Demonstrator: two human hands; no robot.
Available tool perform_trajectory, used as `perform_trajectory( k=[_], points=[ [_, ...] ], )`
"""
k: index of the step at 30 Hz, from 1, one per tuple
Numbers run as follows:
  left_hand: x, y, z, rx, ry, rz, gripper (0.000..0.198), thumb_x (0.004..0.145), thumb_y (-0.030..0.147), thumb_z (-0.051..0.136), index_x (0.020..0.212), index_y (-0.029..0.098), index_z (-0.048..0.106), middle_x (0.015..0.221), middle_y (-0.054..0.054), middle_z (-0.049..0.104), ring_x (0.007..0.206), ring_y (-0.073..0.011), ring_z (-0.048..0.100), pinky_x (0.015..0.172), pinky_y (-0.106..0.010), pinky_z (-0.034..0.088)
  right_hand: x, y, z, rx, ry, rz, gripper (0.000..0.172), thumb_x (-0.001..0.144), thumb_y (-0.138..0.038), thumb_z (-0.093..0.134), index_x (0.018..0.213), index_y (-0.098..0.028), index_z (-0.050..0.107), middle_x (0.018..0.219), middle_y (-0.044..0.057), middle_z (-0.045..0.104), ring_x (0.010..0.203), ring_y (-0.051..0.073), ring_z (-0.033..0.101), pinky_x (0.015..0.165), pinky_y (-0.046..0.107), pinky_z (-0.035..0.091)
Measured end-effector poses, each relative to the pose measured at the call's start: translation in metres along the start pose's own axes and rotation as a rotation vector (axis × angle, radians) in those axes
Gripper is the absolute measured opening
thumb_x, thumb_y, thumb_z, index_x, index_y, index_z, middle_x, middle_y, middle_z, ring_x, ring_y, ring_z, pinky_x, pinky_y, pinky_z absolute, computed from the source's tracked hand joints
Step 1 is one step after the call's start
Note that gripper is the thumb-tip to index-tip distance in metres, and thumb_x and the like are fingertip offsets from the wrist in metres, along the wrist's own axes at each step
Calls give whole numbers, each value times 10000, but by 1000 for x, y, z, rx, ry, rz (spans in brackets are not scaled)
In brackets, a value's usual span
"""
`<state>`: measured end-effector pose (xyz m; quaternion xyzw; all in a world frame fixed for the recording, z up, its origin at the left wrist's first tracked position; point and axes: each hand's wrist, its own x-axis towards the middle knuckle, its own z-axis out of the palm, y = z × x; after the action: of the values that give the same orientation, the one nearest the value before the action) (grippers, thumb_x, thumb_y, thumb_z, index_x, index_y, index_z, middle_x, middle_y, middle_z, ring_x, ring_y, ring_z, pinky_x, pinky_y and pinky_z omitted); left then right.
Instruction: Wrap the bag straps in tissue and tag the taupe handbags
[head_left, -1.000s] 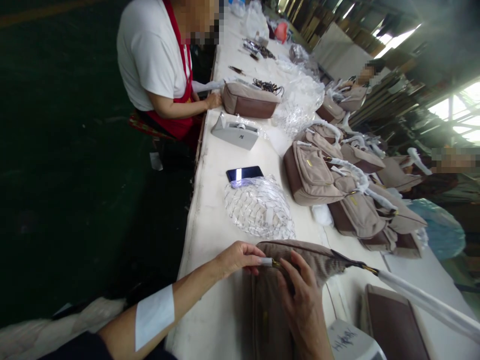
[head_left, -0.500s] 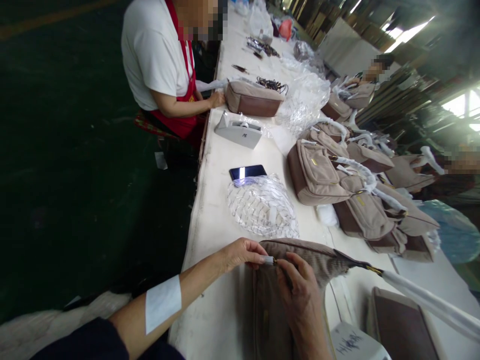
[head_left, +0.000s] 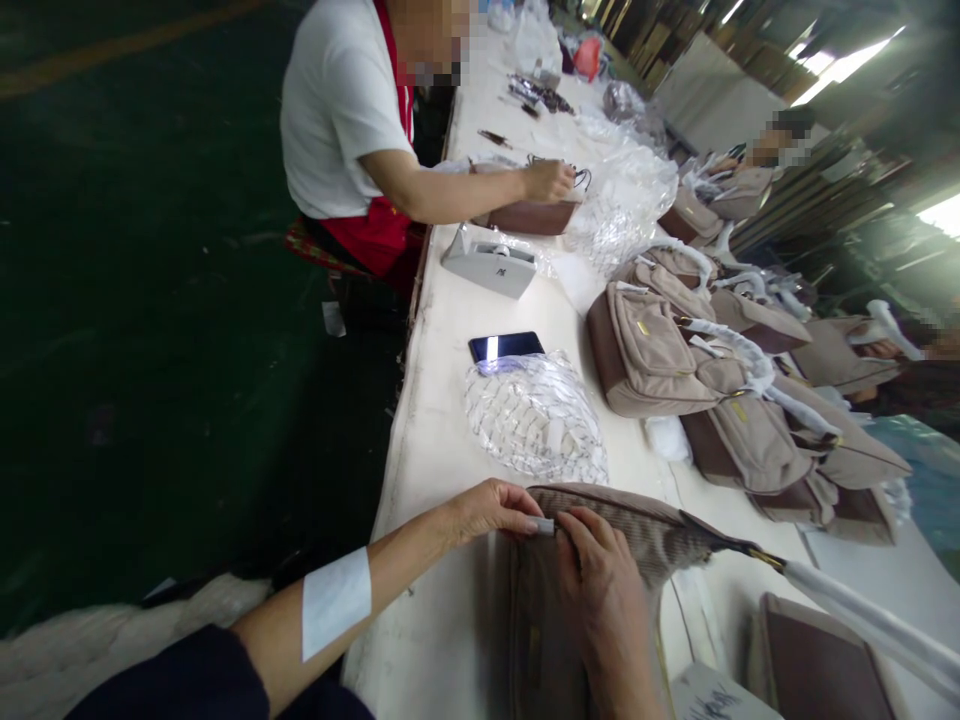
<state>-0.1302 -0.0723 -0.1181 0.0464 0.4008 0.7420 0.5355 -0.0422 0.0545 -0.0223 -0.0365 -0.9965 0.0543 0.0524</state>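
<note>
A taupe fabric bag (head_left: pixel 637 535) lies on the white table (head_left: pixel 442 440) right in front of me. My left hand (head_left: pixel 487 510) pinches a small white-wrapped zipper pull (head_left: pixel 543 525) at the bag's top edge. My right hand (head_left: pixel 607 600) rests on the bag just beside it, with fingertips closed at the same pull. A strap wrapped in white film (head_left: pixel 862 620) runs off the bag to the right. My left forearm carries a white patch (head_left: pixel 335 602).
A clear bag of small white pieces (head_left: pixel 536 420) and a dark phone (head_left: pixel 506 346) lie beyond my hands. A grey tape dispenser (head_left: pixel 491 265) stands farther back. Several taupe bags (head_left: pixel 675 350) are piled to the right. A person in a red apron (head_left: pixel 352 120) reaches over another bag (head_left: pixel 532 215).
My hands have stayed at the zipper pull, the right fingers closing in on it. The person in the red apron has stretched an arm across their bag. The view has shifted slightly.
</note>
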Motion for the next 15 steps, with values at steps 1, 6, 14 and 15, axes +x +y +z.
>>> perform_trajectory(
  k=[1, 6, 14, 15],
  points=[
    [0, 0, 0, 2, 1, 5, 390, 494, 377, 824, 786, 146, 712, 681, 9, 641, 616, -99, 540, 653, -245, 413, 3, -1, -2, -16, -37, 1, 309, 863, -210, 376, 946, -193, 673, 1005, 107, 637, 884, 247, 562, 745, 372, 450],
    [0, -1, -1, 28, 10, 28, 387, 499, 385, 816, 781, 142, 711, 678, 10, 635, 615, -100, 523, 667, -249, 407, 17, -7, -8, -9, -142, 47, 258, 842, -218, 391, 684, -227, 596, 786, 63, 607, 772, 222, 557, 644, 328, 417],
    [-4, 9, 3, 201, 81, 143, 220, 580, 275, 753, 745, 133, 721, 644, 11, 634, 615, -116, 511, 615, -234, 374, 11, 10, 8, -22, -161, 36, 192, 847, -217, 436, 683, -229, 536, 753, 29, 602, 755, 215, 578, 629, 310, 416],
    [-4, 9, 4, 235, 97, 151, 208, 581, 265, 746, 739, 132, 722, 629, 13, 630, 609, -119, 510, 599, -231, 369, 10, 11, 11, -34, -152, 43, 184, 842, -204, 445, 685, -229, 538, 758, 27, 606, 759, 214, 579, 635, 307, 417]
  ],
)
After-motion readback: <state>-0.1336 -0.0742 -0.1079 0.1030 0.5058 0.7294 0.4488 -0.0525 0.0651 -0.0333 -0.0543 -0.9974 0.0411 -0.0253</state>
